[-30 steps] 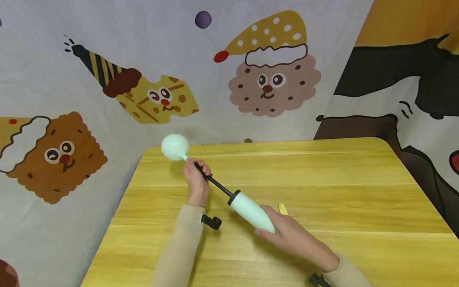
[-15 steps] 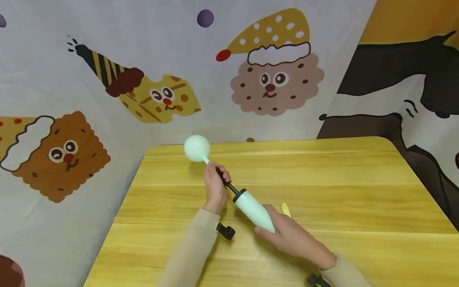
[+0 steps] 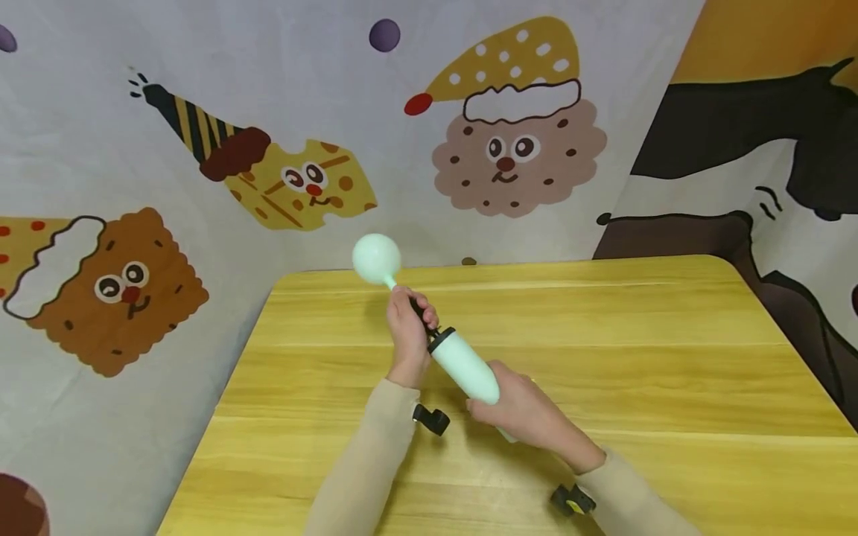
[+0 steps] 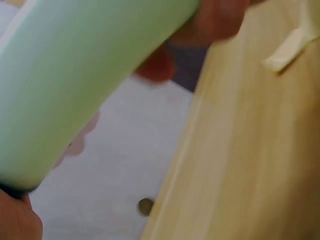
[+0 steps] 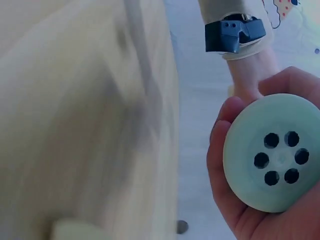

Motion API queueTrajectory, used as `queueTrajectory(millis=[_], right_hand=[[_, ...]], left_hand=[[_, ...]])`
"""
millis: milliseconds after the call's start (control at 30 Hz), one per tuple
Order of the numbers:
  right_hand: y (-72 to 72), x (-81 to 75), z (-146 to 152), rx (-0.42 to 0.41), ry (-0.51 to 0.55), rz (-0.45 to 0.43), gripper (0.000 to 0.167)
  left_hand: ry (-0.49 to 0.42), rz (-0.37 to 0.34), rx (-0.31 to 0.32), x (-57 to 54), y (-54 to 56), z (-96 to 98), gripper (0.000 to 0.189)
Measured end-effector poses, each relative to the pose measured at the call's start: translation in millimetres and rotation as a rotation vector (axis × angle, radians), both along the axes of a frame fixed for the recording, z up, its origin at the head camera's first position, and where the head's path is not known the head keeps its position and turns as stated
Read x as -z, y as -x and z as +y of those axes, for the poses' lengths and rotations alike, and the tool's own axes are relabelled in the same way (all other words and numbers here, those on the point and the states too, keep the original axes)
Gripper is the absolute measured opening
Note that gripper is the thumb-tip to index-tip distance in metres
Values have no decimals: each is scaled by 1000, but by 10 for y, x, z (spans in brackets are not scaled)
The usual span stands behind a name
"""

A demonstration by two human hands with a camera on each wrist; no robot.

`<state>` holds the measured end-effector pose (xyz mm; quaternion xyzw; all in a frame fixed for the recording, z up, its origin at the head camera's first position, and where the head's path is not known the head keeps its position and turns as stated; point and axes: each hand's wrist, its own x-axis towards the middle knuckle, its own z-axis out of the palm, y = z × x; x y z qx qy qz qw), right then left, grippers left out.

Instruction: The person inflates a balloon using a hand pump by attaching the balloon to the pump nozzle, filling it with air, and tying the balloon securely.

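Nearest the person: right hand [image 3: 523, 408], fingers and thumb curled round the lower barrel of a mint pump [image 3: 465, 365], which slants above the table [image 3: 670, 357]. Right wrist view shows its end face [image 5: 281, 159], a ring of holes in it. Barrel looks like stiff plastic, probably hollow and light. Smooth and tapered, so it could slip in a dry palm; best gripped round the full middle, holes uncovered in case they pass air.

Further off: left hand [image 3: 409, 324], fingers wrapped round the black handle [image 3: 420, 309], close against the barrel's collar. Whether the thumb also pinches the balloon's neck, cannot tell. Handle seems the sound hold here.

Farthest of the held things: balloon [image 3: 377, 258], small, round, just beyond the left hand. Judged feather-light, soft, easily burst; steady it by the neck, never the skin. Behind, a printed cloth [image 3: 322, 74].
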<state>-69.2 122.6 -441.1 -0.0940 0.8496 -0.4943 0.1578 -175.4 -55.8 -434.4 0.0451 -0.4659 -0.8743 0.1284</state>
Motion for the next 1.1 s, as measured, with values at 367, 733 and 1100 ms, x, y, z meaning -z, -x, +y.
queueTrajectory(millis=[367, 733, 1100], right_hand=[[-251, -33, 249, -72, -169, 75, 68], [-87, -12, 48, -14, -261, 134, 57], [-9, 24, -127, -11, -283, 239, 57]], left_hand=[[-53, -6, -97, -28, 109, -309, 38], [-8, -36, 15, 87, -87, 6, 36], [27, -60, -8, 192, -78, -18, 37]])
